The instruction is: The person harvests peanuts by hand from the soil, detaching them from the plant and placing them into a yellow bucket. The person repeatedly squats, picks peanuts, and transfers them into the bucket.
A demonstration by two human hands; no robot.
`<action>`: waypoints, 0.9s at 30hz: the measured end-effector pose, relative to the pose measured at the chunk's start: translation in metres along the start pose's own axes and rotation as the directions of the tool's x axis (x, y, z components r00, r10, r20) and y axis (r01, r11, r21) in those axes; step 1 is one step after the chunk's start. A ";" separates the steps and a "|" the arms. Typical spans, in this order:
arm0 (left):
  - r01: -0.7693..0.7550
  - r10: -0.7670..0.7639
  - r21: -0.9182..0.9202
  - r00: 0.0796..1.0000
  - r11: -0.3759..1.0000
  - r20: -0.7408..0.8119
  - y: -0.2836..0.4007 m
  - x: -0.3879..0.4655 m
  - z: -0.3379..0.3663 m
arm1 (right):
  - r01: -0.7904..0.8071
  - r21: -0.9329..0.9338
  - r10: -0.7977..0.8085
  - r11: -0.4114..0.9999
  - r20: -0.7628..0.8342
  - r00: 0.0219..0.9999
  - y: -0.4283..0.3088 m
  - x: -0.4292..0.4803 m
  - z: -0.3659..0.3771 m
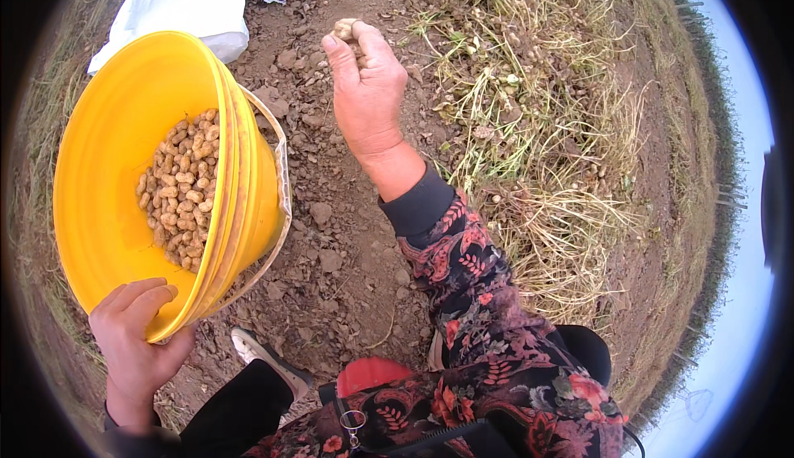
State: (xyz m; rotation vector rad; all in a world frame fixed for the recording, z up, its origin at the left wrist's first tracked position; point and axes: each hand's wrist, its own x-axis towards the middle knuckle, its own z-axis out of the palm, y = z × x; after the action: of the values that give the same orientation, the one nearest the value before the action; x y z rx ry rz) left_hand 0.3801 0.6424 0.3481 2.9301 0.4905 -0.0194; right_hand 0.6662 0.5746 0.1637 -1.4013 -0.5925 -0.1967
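My left hand grips the near rim of a yellow plastic bucket, fingers inside and thumb outside. The bucket tilts so that its mouth faces me, and a heap of unshelled peanuts lies along its inner right side. Out over bare soil, my right hand pinches an unshelled peanut between thumb and forefinger. More of what it may hold is hidden in the curled palm. The bucket's pale handle hangs down on the right side.
Pulled peanut plants lie in a long heap to the right. A white woven sack with a purple patch rests beyond the bucket. Clods of brown soil cover the ground between. My shoe stands below the bucket, near something red.
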 end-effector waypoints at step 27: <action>-0.442 0.259 -0.541 0.887 0.716 -0.382 -0.043 -0.023 0.010 | 0.845 -0.330 -0.232 0.421 0.861 0.453 -0.122 -0.028 0.018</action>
State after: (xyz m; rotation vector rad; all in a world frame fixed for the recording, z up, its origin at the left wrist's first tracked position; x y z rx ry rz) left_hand 0.3447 0.6735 0.3323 2.3144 -0.0600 0.5173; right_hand 0.5802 0.5636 0.2562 -2.0185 -1.9146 -0.5466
